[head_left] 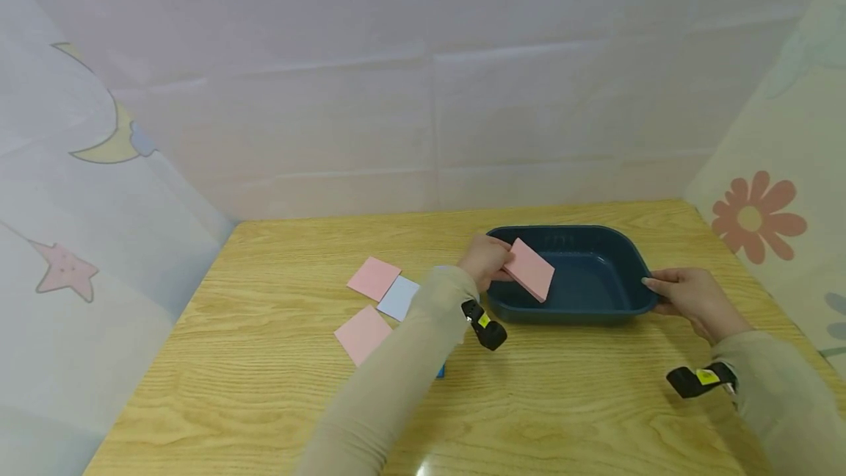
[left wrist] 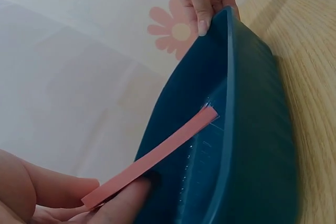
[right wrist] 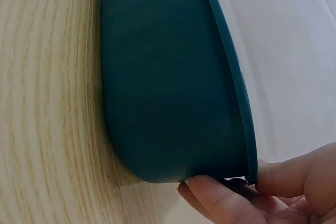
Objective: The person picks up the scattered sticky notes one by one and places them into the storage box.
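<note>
My left hand (head_left: 487, 261) pinches a pink sticky note pad (head_left: 531, 270) by one edge, holding it tilted over the left part of a dark teal plastic basin (head_left: 595, 313). The left wrist view shows the pad (left wrist: 157, 153) edge-on between thumb and fingers, its far end within the basin's opening. At the basin's right end, my right hand (head_left: 690, 300) grips the rim, thumb on top and fingers beneath. The right wrist view has this hand (right wrist: 273, 195) at the corner of the basin wall (right wrist: 168, 87). No other item shows inside the basin.
Left of the basin on the wooden table (head_left: 251, 336) lie two pink squares, one farther back (head_left: 374, 278) and one nearer (head_left: 362, 334), with a pale blue square (head_left: 397, 298) between them. A bright blue piece (head_left: 440, 372) is mostly hidden by my left sleeve. Printed cloth (head_left: 423, 94) surrounds the table.
</note>
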Tool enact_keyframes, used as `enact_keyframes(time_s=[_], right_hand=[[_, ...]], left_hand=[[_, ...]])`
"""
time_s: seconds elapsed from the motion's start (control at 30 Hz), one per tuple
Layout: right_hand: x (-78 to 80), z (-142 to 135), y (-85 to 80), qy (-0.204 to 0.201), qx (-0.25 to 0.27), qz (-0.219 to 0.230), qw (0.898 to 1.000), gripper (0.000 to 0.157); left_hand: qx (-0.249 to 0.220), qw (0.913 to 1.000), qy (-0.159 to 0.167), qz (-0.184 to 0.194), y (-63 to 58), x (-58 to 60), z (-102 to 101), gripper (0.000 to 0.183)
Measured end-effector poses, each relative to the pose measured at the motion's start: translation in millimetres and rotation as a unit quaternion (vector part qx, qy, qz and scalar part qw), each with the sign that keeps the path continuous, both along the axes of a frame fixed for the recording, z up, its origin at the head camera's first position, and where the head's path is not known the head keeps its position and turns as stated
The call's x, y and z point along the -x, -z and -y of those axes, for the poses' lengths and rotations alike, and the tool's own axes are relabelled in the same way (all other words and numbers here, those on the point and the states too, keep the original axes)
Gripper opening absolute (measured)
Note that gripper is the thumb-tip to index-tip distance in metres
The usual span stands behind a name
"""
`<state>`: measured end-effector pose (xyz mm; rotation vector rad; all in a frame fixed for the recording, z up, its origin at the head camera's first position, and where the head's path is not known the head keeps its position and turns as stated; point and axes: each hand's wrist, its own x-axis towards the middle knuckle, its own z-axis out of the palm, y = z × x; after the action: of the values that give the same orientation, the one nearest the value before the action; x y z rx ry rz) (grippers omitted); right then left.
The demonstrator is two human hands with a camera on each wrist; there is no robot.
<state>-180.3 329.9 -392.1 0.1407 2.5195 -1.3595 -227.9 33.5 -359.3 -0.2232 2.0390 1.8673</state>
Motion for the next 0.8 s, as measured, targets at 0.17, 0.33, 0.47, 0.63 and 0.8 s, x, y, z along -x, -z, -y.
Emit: enact_keyframes(time_s=[0.17, 0.33, 0.47, 0.63, 0.8], right_hand=[[0.2, 1.1, 0.3, 0.002, 0.001, -0.002, 1.000, 0.055], [0.3, 1.7, 1.1, 0.003, 0.001, -0.005, 1.000, 0.055], [-0.2, 1.9, 2.0, 0.002, 0.003, -0.006, 1.000, 0.055], [-0.8, 1.4, 1.6, -0.001, 0.000, -0.002, 1.000, 0.055], [-0.3, 0.8, 0.4, -0.003, -0.001, 0.005, 1.000, 0.055]], left_hand=[[0.004, 1.0000, -0.005, 0.003, 6.1, -1.5, -4.3, 0.033], [0.010, 0.9999, -0.002, 0.006, 10.4, -3.4, -4.6, 0.031], [0.019, 0.9997, 0.010, 0.008, 13.5, -5.3, -4.5, 0.027], [0.020, 0.9996, 0.016, 0.015, 15.4, -6.0, -4.1, 0.025], [0.036, 0.9992, 0.016, 0.009, 14.2, -6.6, 0.2, 0.031]])
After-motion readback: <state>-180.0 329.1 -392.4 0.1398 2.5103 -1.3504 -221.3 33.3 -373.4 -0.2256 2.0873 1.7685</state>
